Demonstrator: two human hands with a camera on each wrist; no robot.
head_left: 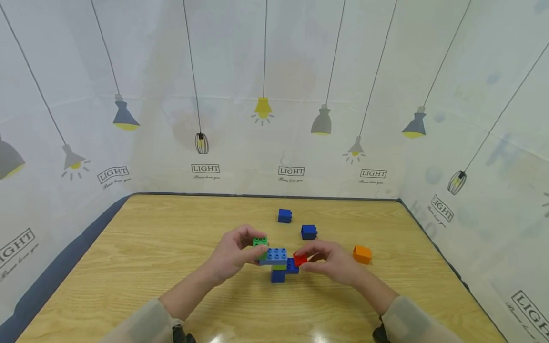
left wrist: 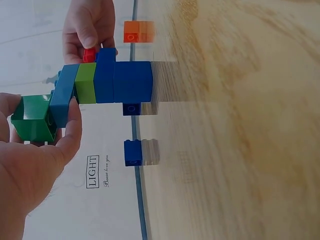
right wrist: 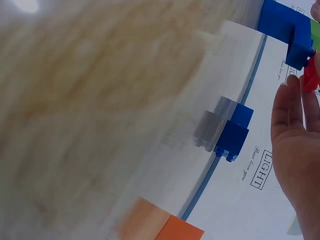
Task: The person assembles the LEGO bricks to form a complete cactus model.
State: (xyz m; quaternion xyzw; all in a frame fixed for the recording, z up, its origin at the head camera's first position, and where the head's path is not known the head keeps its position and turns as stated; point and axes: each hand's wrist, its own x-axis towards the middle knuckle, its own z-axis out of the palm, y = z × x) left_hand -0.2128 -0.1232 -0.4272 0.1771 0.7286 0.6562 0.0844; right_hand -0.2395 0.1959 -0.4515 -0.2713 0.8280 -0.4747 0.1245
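A small brick stack (head_left: 279, 269) stands on the wooden table (head_left: 171, 247): a blue base, a lime layer, a dark blue brick and a light blue brick (head_left: 274, 256) on top. My left hand (head_left: 256, 245) pinches a green brick (head_left: 259, 242) at the left end of the light blue brick; the left wrist view shows the thumb (left wrist: 70, 125) against the green brick (left wrist: 34, 117). My right hand (head_left: 302, 258) pinches a small red brick (head_left: 299, 259) against the stack's right side. The red brick (right wrist: 311, 75) also shows at the fingertips (right wrist: 295, 87) in the right wrist view.
Two loose blue bricks (head_left: 284, 216) (head_left: 309, 232) lie behind the stack. An orange brick (head_left: 362, 254) lies to the right of my right hand. A white curtain printed with lamps (head_left: 274, 119) encloses the table at the back and on both sides.
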